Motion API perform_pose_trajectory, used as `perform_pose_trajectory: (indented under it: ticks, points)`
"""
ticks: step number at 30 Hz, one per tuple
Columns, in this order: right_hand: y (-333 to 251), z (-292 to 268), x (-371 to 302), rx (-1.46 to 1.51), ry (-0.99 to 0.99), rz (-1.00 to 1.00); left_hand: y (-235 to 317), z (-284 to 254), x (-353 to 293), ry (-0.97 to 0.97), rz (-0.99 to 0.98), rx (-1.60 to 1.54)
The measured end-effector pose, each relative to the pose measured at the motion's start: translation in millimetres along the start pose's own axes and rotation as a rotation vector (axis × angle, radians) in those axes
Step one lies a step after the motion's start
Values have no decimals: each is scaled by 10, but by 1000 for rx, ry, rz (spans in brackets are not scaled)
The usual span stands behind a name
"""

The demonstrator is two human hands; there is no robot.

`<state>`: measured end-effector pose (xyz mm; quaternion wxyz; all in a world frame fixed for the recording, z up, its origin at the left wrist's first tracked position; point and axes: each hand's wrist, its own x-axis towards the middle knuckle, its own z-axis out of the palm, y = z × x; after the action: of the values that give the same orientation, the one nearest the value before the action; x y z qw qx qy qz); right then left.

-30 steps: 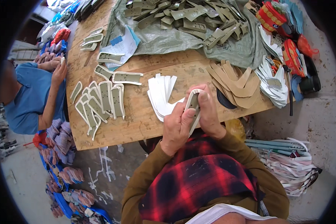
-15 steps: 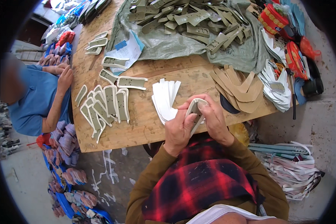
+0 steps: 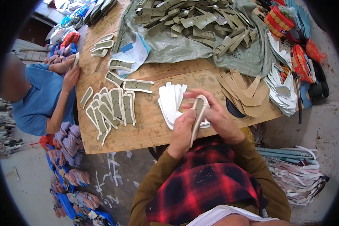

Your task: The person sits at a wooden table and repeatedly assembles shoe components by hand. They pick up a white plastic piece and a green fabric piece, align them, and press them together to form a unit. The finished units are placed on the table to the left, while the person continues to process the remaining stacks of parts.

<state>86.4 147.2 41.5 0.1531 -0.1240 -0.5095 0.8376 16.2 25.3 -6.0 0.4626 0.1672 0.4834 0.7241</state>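
Observation:
My left hand [image 3: 182,130] is closed round the lower part of an olive shoe insole piece [image 3: 198,113], its thumb lying on the face. This piece stands on edge, tilted, with small holes and a pale band along its rounded top rim. Close against that rim is my right hand [image 3: 224,122], its fingers curving behind the top and smeared by motion; whether they grip cannot be told. Just behind my hands lies a fan of white curved strips [image 3: 167,101] on the table. Left of it, several olive pieces with white edging [image 3: 116,105] overlap in a group.
A heap of olive pieces [image 3: 199,22] covers a grey-green sheet [image 3: 169,52] at the back of the wooden table [image 3: 147,128]. Tan curved sheets [image 3: 248,90] and white cut pieces [image 3: 282,92] lie right. A co-worker in blue [image 3: 41,98] holds a pale-edged piece at the left.
My right hand has shifted off its thumb-on-top hold and now blurs beside the rim. The piece has turned more edge-on. The co-worker's hands have risen with a pale-edged piece showing.

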Motion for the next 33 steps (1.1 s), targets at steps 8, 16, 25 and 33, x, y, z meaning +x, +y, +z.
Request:
perform_pose_trajectory:
  ticks: [8,16,25,33]
  points:
    - [-56,-365,42,-233,-25,59,214,184,-107,-208,-418,-586]
    - [120,-116,-146,-291,13,182,63,-119,-200,-223,-345,-28]
    - [-136,-459,77,-554,-139,189,201,28,-174,-212,-391,-226]
    - [241,-354,-98,-603,-26,21,133,-17,-206,-82,-415,-279]
